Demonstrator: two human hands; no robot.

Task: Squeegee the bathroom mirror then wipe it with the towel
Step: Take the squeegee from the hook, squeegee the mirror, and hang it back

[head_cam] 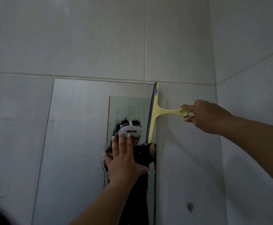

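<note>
Pale grey wall tiles (100, 38) are filling the view above and around both hands, meeting a side wall in a corner just beyond the right hand. The mirror (77, 127) is hanging flat on the tiles, stretching up past the left hand's fingertips and down below its wrist, with its right edge lying between the two hands. Its glass is showing streaks and drips close to the left hand.

The left hand (122, 161) is pressing flat against the mirror's lower right part, fingers spread and straight, clamped on nothing.

The right hand (205, 116) is reaching out to the right of the mirror, over bare tile, and is pinching the end of the handle of the yellow squeegee (156, 111) between thumb and fingers. The handle is running leftward from that hand to the blade bar. The bar is standing almost upright, leaning slightly, along the mirror's right edge, its top end by the mirror's upper right corner and its bottom end just above and right of the left hand's fingertips. Its dark rubber strip is facing the glass.

A small dark smudge (190, 206) is sitting on the tile below the right forearm.
</note>
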